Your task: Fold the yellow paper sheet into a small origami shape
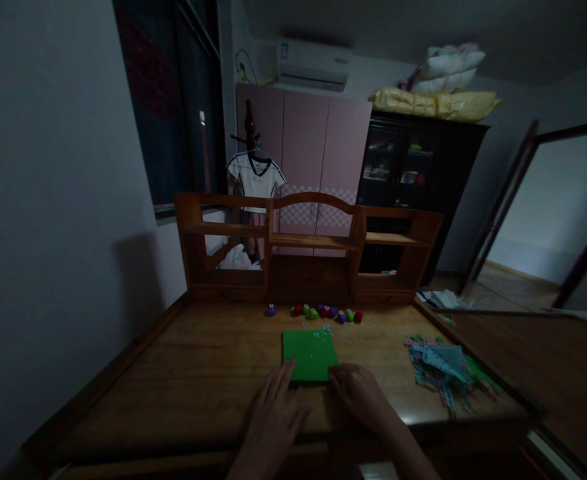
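Wooden desk point(198, 380), dimly lit: green square point(309, 368) lies flat on top, left hand point(274, 408), fingers slightly spread, at its near-left edge, right hand point(360, 392) curled at its near-right corner, grip unclear; light, even pressure seems best, sparing pale bits point(326, 329) around its far edge.
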